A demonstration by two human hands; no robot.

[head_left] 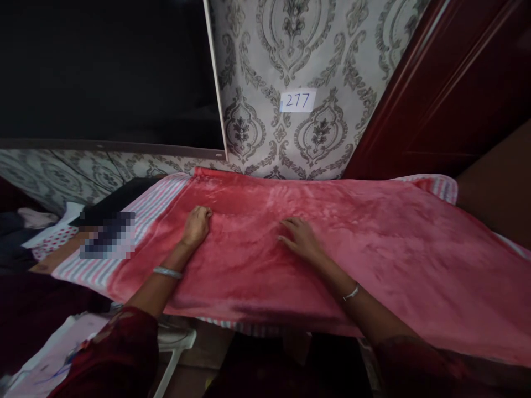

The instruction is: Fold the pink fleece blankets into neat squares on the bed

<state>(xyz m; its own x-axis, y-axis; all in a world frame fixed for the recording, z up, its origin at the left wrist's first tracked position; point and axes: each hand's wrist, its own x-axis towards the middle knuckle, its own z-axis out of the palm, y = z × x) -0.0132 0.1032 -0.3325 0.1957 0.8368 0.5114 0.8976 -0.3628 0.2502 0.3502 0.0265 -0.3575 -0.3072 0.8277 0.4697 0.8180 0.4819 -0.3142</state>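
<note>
A red plush blanket (257, 265) lies spread over a table, with a striped sheet (161, 199) showing from beneath it at the left. On the blanket's left part rests my left hand (197, 225), its fingers curled down and closed against the plush; the fingertips are partly hidden. Farther right, my right hand (302, 239) lies on the pile with its thumb apart from the fingers, holding nothing. Both forearms reach in from the near edge, each with a bracelet at the wrist.
A large dark television screen (103, 72) stands at the back left. Patterned wallpaper carries a paper label (297, 100) reading 277. Dark red wooden door or cabinet panels (418, 110) rise at the right. A white chair or stand (176, 340) is below the near edge.
</note>
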